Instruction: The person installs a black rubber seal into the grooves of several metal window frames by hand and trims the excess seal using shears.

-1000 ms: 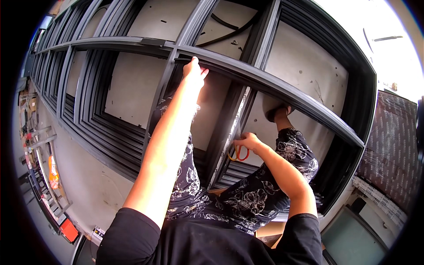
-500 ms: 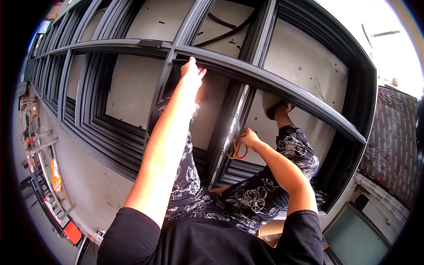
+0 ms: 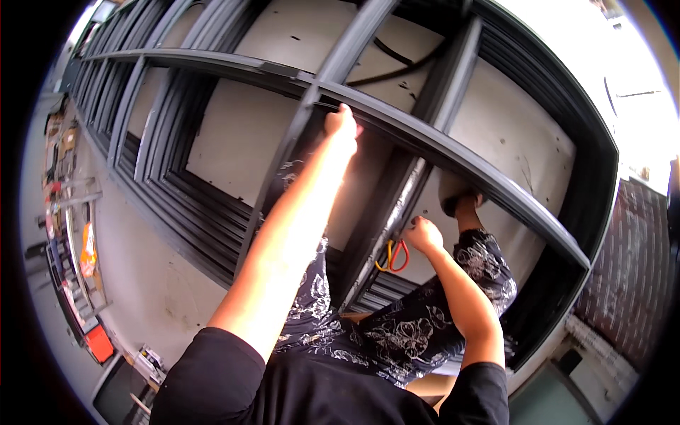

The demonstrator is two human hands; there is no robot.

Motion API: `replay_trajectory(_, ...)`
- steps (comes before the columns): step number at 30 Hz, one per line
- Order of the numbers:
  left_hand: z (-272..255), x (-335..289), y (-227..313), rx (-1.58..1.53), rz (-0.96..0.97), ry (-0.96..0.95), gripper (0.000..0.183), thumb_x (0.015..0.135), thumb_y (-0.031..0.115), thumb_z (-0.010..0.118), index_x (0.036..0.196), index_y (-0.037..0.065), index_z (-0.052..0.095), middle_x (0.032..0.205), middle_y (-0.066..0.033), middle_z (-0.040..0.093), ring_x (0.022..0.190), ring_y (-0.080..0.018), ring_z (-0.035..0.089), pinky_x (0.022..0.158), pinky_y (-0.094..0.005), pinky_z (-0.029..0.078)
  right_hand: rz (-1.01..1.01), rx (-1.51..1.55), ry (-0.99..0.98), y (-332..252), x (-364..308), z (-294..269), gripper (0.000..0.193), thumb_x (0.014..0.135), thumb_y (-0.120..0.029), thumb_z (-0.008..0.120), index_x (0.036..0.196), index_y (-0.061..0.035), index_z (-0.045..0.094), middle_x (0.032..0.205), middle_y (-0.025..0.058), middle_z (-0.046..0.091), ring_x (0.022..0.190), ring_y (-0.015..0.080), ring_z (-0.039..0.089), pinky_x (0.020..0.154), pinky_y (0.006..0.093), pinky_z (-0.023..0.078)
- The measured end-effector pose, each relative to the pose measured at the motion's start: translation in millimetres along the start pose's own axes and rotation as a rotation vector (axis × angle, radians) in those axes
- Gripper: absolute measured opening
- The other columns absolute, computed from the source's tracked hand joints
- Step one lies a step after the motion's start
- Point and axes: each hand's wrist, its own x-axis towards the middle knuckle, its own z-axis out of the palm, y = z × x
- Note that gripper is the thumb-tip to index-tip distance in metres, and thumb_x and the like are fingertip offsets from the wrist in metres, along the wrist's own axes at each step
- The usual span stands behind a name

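My left hand (image 3: 343, 127) reaches far up to the underside of the long grey metal bar (image 3: 397, 115). Its fingertips are pinched at a thin dark strip (image 3: 324, 105) that runs along the bar; the palm side is hidden. Farther right and nearer to me, my right hand (image 3: 425, 235) is closed beside an upright grey profile (image 3: 397, 209). Scissors (image 3: 399, 258) with a red and a yellow handle loop hang below its fingers; the blades are hidden. Both hands work within the stacked dark grey window frames (image 3: 212, 205).
My legs in dark patterned trousers (image 3: 411, 322) stand within the frame opening, one foot (image 3: 453, 197) on the pale floor. A dark curved strip (image 3: 393, 74) lies beyond the bar. A brown printed board (image 3: 623, 262) stands at right. Tools and an orange box (image 3: 99, 343) lie at left.
The whole view has shifted, so frames and hands appear farther right and lower. My left hand stays at the bar and my right hand stays by the scissors.
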Motion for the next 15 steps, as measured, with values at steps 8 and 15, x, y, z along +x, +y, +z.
replay_trajectory(8, 8, -9, -36, 0.001, -0.133, -0.130, 0.028, 0.107, 0.032, 0.040, 0.113, 0.007, 0.052, 0.088, -0.0092, 0.069, 0.073, -0.0238, 0.070, 0.069, -0.0401, 0.060, -0.444, 0.005, 0.657, -78, -3, -121, 0.017, 0.088, -0.017, 0.062, 0.099, -0.0055, 0.068, 0.090, 0.0147, 0.068, 0.086, 0.0354, 0.066, 0.077, 0.0430, 0.053)
replay_trajectory(15, 10, 5, -21, -0.029, -0.138, -0.019, 0.026, 0.107, 0.025, 0.041, 0.120, 0.005, 0.049, 0.109, -0.0143, 0.064, 0.087, -0.0254, 0.068, 0.080, -0.0471, 0.061, -0.700, -0.097, 0.508, -116, 31, -113, 0.043, 0.085, -0.028, 0.072, 0.119, -0.0037, 0.063, 0.110, 0.0148, 0.067, 0.104, 0.0336, 0.061, 0.091, 0.0411, 0.050)
